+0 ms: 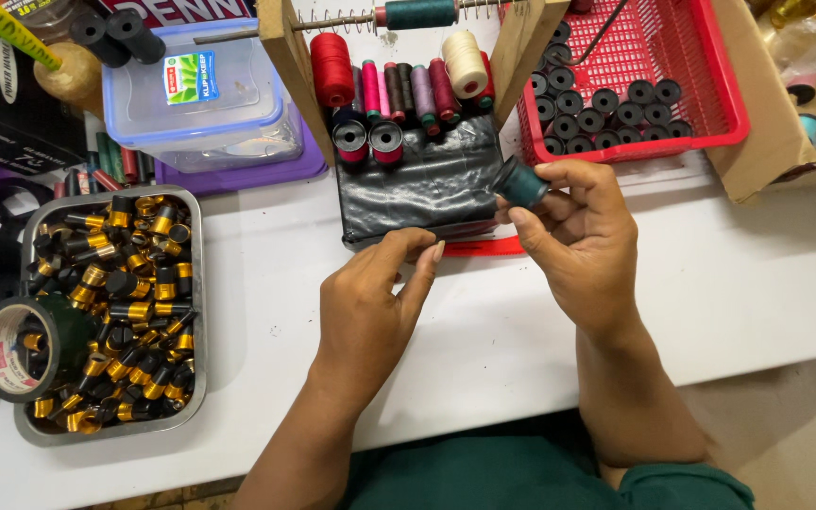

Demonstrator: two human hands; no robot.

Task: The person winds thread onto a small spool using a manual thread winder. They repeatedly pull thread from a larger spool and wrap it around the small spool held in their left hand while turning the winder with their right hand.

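Note:
My right hand (pixel 578 236) grips a small dark teal thread spool (pixel 521 181) between thumb and fingers, just right of a black plastic-wrapped block (pixel 417 184). My left hand (pixel 370 307) rests below that block with fingertips pinched together near its front edge; whether it holds a thread end I cannot tell. On the block stand two black bobbins with red thread (pixel 367 140). Behind them a wooden rack (pixel 285 47) carries red, pink, purple and cream thread spools (pixel 399 80).
A metal tray (pixel 195 283) full of black-and-gold bobbins sits at left, with a roll of tape (pixel 11 349) on its edge. A red basket (pixel 720 104) of black empty bobbins is at back right. Clear plastic boxes (pixel 200 85) stand at back left.

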